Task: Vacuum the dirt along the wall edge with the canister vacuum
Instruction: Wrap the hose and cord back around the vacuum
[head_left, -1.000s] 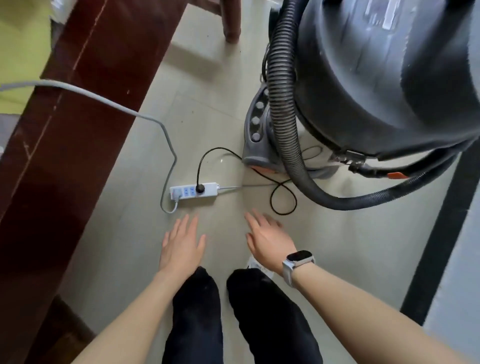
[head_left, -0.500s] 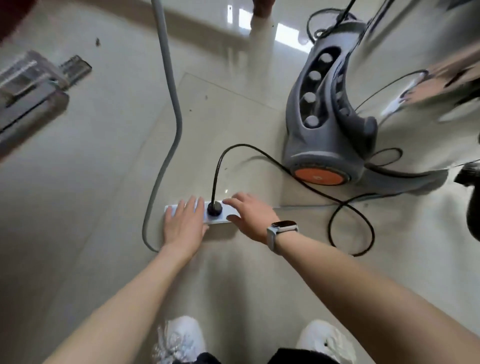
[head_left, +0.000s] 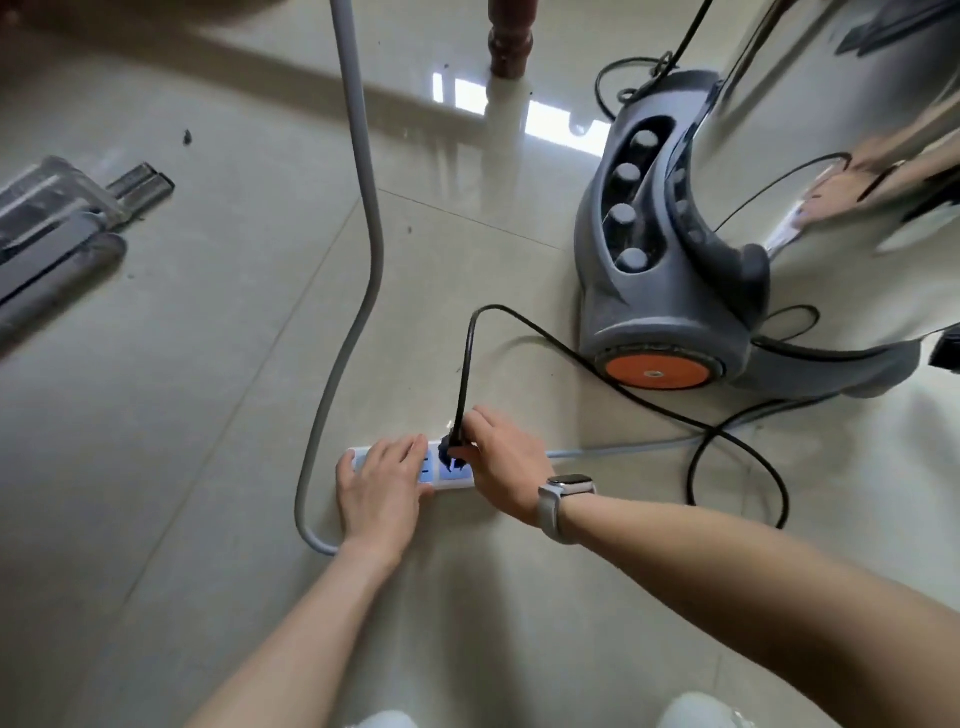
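The left hand (head_left: 382, 480) lies flat on the white power strip (head_left: 451, 474), its fingers (head_left: 402, 451) straight and pressing the strip to the floor (head_left: 156, 467); the right hand (head_left: 500, 460) has its fingers (head_left: 480, 422) curled in a pinch round the black plug (head_left: 451, 446), which sits at a socket of the strip, just beyond the left fingertips; whether the plug is fully seated I cannot tell; its black cord (head_left: 545, 345) rises from the pinch, arcs over and runs off to the right toward the canister vacuum (head_left: 670, 291), which stands well beyond the right fingers and to their right, its grey base and orange wheel cap on the floor, its shiny drum above; the plug looks small, rigid and light, best taken by its body rather than by the cord, since the cord is limp and would only bend; the strip is light and likely to slide on the glossy tile, so the flat hand on it seems sensible; the vacuum itself looks bulky and heavy, better rolled than lifted; a thick grey cable (head_left: 363, 218) loops round to the left of the left hand; a watch (head_left: 563, 499) sits on the right wrist.
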